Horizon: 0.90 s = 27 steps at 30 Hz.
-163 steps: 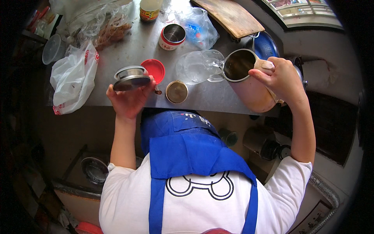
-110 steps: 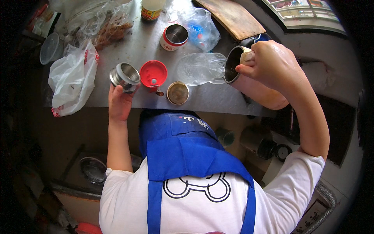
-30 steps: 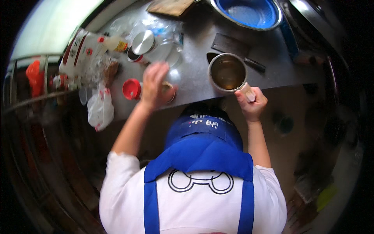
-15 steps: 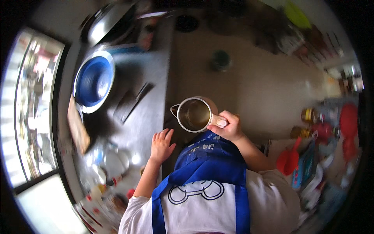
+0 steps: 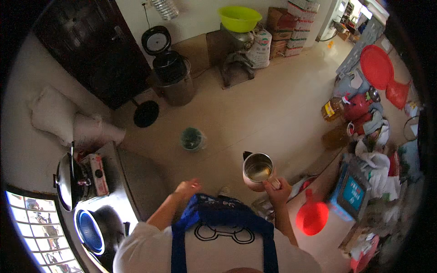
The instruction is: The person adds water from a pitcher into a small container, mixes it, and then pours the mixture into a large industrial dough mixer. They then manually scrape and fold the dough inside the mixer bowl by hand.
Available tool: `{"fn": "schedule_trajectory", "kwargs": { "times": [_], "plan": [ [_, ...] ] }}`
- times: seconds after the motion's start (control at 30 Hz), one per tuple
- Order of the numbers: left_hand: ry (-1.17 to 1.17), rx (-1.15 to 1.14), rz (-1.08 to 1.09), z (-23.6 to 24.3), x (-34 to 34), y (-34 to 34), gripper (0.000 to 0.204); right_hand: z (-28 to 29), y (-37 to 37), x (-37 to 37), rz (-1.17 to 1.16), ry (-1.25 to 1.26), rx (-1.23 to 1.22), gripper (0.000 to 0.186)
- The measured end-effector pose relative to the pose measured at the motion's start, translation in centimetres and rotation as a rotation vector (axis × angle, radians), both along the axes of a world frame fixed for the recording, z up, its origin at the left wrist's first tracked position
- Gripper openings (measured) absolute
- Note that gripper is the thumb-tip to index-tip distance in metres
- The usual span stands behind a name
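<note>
Hands: two, both the person's own, coming up from the near edge over a blue apron (image 5: pixel 214 218).
Right hand (image 5: pixel 278 190): fingers curled shut around the handle of one metal jug (image 5: pixel 257 170); the grip sits at the jug's near right side, the thumb over the top of the handle.
Metal jug: one, held upright in front of the person, right of centre, over the bare tan floor (image 5: pixel 255 113); its spout points far-left and a pale liquid shows inside. The body of the jug lies just beyond the curled fingers, touching them only at the handle.
Left hand (image 5: pixel 187 188): empty, fingers loosely spread and slightly bent, holding nothing, hanging over the floor just right of the grey counter (image 5: pixel 136 177); well apart from the jug, to its left.
Red funnels: one (image 5: pixel 312 217), near right, just right of the right forearm.
Green basins: one (image 5: pixel 240 18), at the far wall on a stand.
Blue bowls: one (image 5: pixel 90 231), near left on the counter.
Lidded pots: one dark pot (image 5: pixel 68 178), left, on a small stove.
Small green tubs on the floor: one (image 5: pixel 192 138), beyond the left hand.
Round red lids: one (image 5: pixel 376 66), far right.
White sacks: two (image 5: pixel 68 120), lying at the left wall.
</note>
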<state>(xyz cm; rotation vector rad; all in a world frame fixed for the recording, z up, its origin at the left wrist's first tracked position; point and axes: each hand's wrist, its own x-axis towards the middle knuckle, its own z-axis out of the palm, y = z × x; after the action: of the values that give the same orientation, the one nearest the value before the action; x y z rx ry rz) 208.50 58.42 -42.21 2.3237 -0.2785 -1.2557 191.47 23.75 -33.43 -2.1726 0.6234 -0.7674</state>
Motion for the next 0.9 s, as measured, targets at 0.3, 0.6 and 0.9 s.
{"fn": "schedule_trajectory", "kwargs": {
  "times": [0.3,0.6,0.9],
  "plan": [
    [0.151,0.414,-0.21,-19.1,16.3,1.3,0.05,-1.5,-16.9,13.1,-0.396,-0.171,0.187,0.036],
    [0.004,0.407,-0.566,-17.6,50.0,-33.1,0.042,3.2,-36.8,28.0,-0.729,0.094,0.184,0.034],
    [-0.537,-0.456,-0.225,-12.4,77.0,-90.8,0.032,2.5,-59.2,40.3,-1.06,-0.053,0.179,0.035]
  ]
}}
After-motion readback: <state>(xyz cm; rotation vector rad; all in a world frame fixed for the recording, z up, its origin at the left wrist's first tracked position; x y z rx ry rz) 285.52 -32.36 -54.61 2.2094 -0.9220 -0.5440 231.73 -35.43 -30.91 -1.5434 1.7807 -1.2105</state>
